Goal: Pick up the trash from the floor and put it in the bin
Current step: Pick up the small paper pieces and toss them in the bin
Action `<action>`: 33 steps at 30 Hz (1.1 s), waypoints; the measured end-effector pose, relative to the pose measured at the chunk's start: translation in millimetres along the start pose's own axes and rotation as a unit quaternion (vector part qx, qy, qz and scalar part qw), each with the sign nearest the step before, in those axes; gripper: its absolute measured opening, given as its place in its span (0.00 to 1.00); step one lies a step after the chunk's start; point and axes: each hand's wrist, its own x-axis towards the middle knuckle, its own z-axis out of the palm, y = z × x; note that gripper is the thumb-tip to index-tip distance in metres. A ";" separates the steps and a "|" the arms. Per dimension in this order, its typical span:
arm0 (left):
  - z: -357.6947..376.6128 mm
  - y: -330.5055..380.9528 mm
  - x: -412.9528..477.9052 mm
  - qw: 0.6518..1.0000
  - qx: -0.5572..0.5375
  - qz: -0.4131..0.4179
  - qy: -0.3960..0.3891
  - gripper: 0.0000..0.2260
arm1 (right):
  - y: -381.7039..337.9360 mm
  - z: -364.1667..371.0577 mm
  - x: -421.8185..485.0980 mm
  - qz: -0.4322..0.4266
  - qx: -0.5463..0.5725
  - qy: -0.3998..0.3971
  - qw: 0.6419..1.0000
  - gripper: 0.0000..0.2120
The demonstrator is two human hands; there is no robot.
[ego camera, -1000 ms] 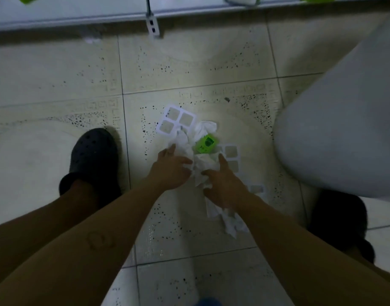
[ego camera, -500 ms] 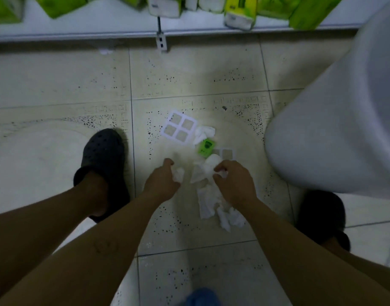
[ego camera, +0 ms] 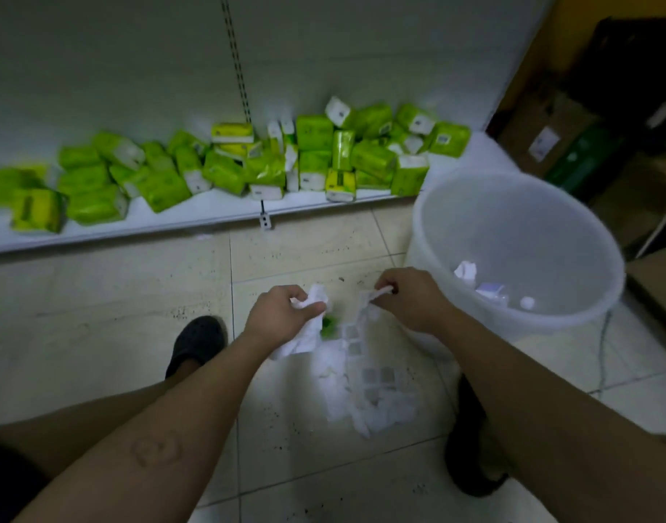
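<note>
Left hand (ego camera: 282,315) clutching crumpled white tissue (ego camera: 305,334) | right hand (ego camera: 410,298) pinching white paper strip (ego camera: 365,315) | lifting both toward translucent white plastic bin (ego camera: 512,326) for disposal

The bin (ego camera: 520,258) stands at the right, just beside the right hand (ego camera: 410,300); its wide mouth is open, with only a few scraps low inside. The near rim lies between that hand and the opening. At the far side, a low shelf (ego camera: 195,217) crowded with green packs (ego camera: 312,152) blocks the way. Left, the floor (ego camera: 97,303) is bare up to 1 dark shoe (ego camera: 197,343). Dangling paper (ego camera: 365,383) fills the gap below the left hand (ego camera: 282,315) and the right.
</note>
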 end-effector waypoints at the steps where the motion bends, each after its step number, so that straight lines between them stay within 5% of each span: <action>1: -4.4 10.6 -4.2 1.000 0.015 0.004 0.011 0.14 | -1.7 -14.6 -8.6 -0.010 -0.011 0.010 1.000 0.08; 9: -0.9 86.9 -20.7 0.986 0.159 0.036 0.019 0.28 | 20.9 -96.3 -54.6 -0.021 -0.012 0.078 0.997 0.04; 16: 17.1 166.8 -6.9 0.976 0.195 0.100 -0.006 0.09 | 68.6 -133.8 -55.1 0.057 0.080 0.152 0.984 0.04; 27: 110.8 276.4 23.6 0.976 0.073 0.198 0.052 0.02 | 145.6 -156.5 -46.0 0.148 0.137 0.195 0.960 0.17; 30: 137.3 276.1 30.4 0.978 0.120 0.168 -0.016 0.20 | 154.5 -155.9 -49.4 0.149 0.143 0.112 0.972 0.30; 33: 144.4 264.0 27.2 0.972 0.163 0.167 -0.032 0.27 | 153.2 -153.7 -54.5 0.162 0.117 0.054 0.978 0.33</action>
